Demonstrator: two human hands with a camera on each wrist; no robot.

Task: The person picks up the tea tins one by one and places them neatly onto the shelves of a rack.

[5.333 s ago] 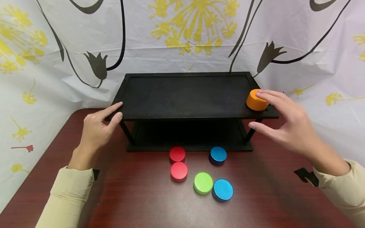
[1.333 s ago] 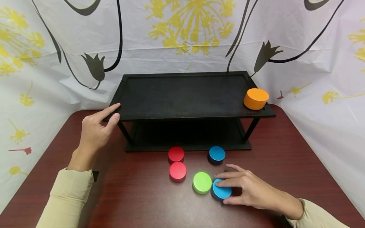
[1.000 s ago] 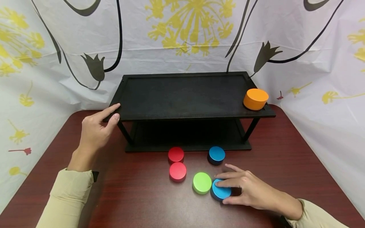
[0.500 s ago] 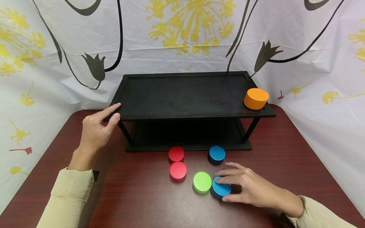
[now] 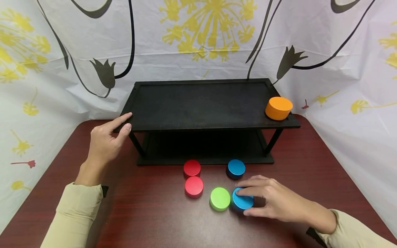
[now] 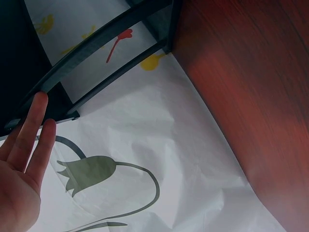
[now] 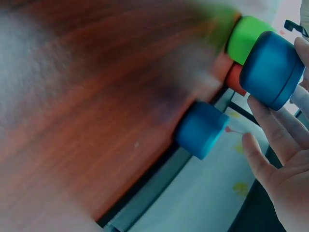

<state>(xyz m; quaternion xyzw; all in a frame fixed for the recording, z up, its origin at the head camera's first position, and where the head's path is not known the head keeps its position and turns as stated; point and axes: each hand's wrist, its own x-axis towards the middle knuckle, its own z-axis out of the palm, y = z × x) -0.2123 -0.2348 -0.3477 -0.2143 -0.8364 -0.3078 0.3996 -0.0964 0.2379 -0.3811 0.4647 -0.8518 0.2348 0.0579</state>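
My right hand (image 5: 274, 199) pinches a round blue container (image 5: 243, 200) between thumb and fingers. In the right wrist view this blue container (image 7: 270, 70) shows a seam around it and stands a little off the wood. A green one (image 5: 220, 199) is close at its left. My left hand (image 5: 106, 143) holds the left front corner of a black two-tier shelf (image 5: 198, 103), index finger on top and thumb at the front edge. The left wrist view shows further fingers (image 6: 34, 121) straight against the shelf's side.
An orange round container (image 5: 278, 108) stands at the upper tier's right end. Two red ones, the nearer one (image 5: 194, 187) touching the farther one (image 5: 192, 168), and a second blue one (image 5: 236, 168) stand before the shelf. A patterned white cloth (image 5: 198, 34) hangs behind.
Earlier, my right hand was at the orange container on the shelf; it then came down to the nearer blue container. Over the last half second hand and blue container have shifted slightly up. Left hand unmoved.
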